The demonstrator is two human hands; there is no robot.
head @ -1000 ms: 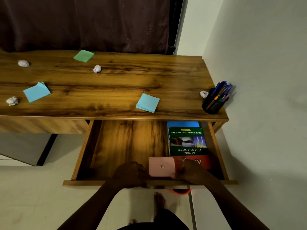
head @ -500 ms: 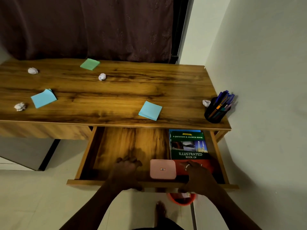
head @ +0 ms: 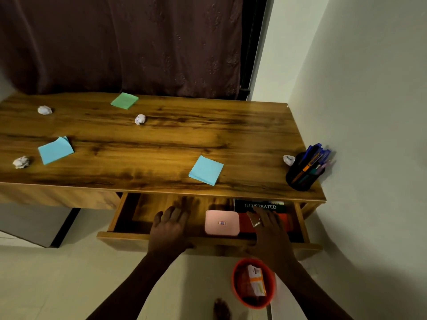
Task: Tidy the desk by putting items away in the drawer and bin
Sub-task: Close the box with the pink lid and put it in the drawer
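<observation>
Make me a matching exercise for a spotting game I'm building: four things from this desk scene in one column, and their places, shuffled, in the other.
Things:
1. pink box
2. pen holder
3. orange bin
4. green sticky pad

Places:
A. on the floor below the drawer front
B. at the far edge of the desk, near the curtain
C. inside the open drawer, beside the book
D. on the desk's right end, by the wall

Pairs: 1-C, 2-D, 3-A, 4-B
</observation>
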